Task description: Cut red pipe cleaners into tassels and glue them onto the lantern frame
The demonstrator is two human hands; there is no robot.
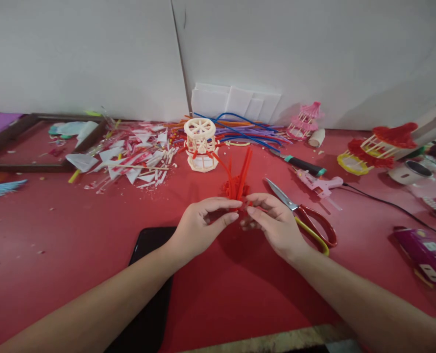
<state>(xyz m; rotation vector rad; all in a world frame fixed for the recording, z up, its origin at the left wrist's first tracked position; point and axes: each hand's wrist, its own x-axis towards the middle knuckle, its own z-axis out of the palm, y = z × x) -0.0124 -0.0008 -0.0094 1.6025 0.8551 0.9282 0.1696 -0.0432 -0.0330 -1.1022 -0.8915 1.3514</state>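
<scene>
Pipe cleaners [244, 171], red and bunched, rise just beyond the fingertips in the head view, between the left hand [196, 226] and the right hand [278, 226]. On both of the 2 hands, thumb and forefinger curve nearly together at the bunch's lower end; whether either grips it, I cannot tell. Forearms slant inward from the lower corners over the red table [210, 294]. Scissors [295, 207] lie just beside the right hand.

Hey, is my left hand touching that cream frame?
Apart: the head view shows a strip of red tabletop between your left hand and the cream frame.
</scene>
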